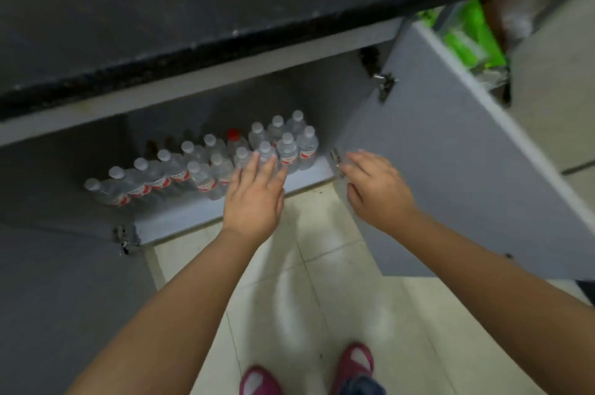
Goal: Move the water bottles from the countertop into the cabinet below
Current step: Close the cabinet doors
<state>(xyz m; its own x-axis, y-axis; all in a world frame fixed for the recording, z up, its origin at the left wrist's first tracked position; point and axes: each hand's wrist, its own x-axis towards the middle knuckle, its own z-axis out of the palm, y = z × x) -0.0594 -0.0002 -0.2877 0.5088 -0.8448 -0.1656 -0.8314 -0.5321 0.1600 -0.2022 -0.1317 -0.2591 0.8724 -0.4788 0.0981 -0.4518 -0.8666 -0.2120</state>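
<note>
Several clear water bottles (206,166) with white caps and red-and-white labels stand in rows on the floor of the open cabinet (199,211) under the dark countertop (193,8). One bottle (234,136) in the back row has a red cap. My left hand (256,193) is open, fingers spread, its fingertips touching the front bottles near the right of the row. My right hand (375,183) hovers open at the cabinet's right front corner, beside the lower hinge, holding nothing. No bottle shows on the visible part of the countertop.
The right cabinet door (450,153) swings wide open to the right; the left door (64,282) is open at the lower left. A green package (470,37) sits behind the right door. My feet in red shoes (354,362) stand on the pale tiled floor.
</note>
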